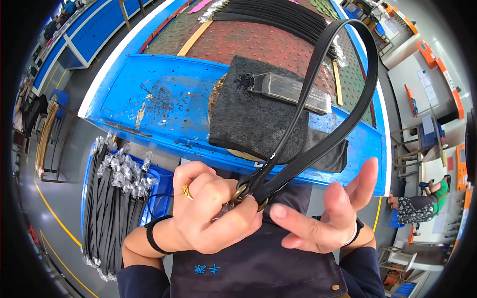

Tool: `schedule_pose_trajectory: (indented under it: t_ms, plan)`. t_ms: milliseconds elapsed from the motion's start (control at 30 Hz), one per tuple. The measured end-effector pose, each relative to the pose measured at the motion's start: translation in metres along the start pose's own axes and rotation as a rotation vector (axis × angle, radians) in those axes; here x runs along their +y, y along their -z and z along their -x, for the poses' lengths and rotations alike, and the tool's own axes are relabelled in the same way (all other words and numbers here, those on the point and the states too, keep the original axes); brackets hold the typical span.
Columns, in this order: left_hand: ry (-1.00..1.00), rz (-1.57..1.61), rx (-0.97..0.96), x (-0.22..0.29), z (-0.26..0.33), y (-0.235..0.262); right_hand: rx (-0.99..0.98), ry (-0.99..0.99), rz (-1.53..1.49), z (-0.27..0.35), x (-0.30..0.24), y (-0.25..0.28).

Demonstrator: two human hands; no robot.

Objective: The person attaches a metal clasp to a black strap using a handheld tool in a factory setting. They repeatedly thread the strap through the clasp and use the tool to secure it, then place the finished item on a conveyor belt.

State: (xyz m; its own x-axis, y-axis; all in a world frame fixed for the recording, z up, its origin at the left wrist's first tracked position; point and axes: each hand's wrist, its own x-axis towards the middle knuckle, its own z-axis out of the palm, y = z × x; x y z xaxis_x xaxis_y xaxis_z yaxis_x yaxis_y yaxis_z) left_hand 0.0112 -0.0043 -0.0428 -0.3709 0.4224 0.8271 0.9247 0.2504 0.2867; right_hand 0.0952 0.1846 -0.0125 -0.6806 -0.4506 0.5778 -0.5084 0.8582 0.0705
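Note:
A black leather strap (pixel 361 101) rises in a tall loop in front of me, its two ends brought together low down. My left hand (pixel 211 208) is closed round those ends, where brass-coloured metal rings (pixel 242 191) show between the fingers. Just to the right, my right hand (pixel 328 216) has its fingers spread and holds nothing; its forefinger points at the strap ends. Behind the loop lies a dark grey cloth pad (pixel 258 109) with a clear oblong box (pixel 288 89) on top. What else the left fist covers is hidden.
The blue worktable (pixel 174 94) has a white rim and dark stains. Many black straps (pixel 268 17) lie at its far side on a red studded mat (pixel 248 42). Bundled straps with plastic-wrapped ends (pixel 117 198) hang over a blue bin at left. A person in green (pixel 439 193) stands far right.

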Motion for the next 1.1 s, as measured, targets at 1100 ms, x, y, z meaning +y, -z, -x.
schedule_pose_trajectory:
  t_ms: [1100]
  plan:
    - [0.437, 0.479, -0.346, 0.004, -0.041, 0.029, 0.092, 0.093, 0.108, -0.001, 0.030, 0.008]
